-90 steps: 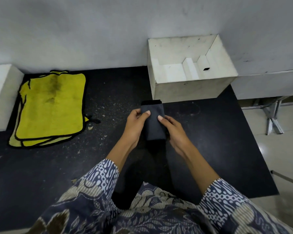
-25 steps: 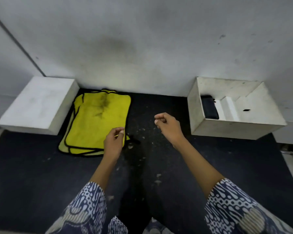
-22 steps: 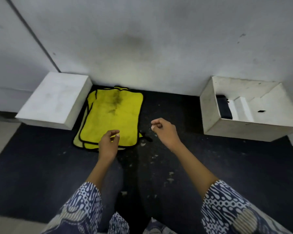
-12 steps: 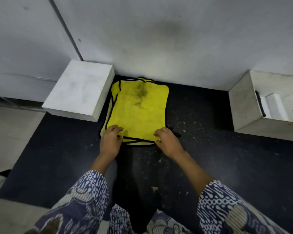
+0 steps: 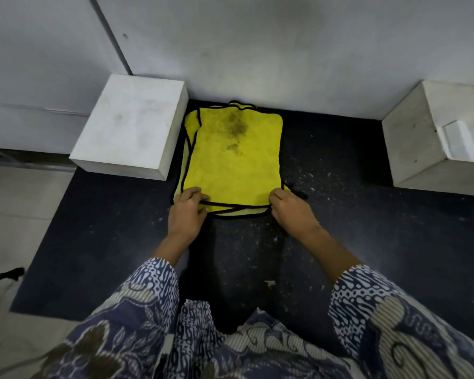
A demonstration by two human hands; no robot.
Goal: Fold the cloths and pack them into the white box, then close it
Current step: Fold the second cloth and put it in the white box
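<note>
White block (image 5: 132,124) far left. Yellow cloths (image 5: 236,157) stacked flat on dark mat (image 5: 367,228), just beside it. Left hand (image 5: 185,214) and right hand (image 5: 292,213) each pinch a near corner. Soft, light, limp: lift top layer only. White box (image 5: 422,149) far right, open.

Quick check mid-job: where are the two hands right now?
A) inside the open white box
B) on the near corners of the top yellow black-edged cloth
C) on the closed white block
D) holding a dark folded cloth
B: the left hand and right hand each grip a near corner of the top yellow black-edged cloth.
</note>
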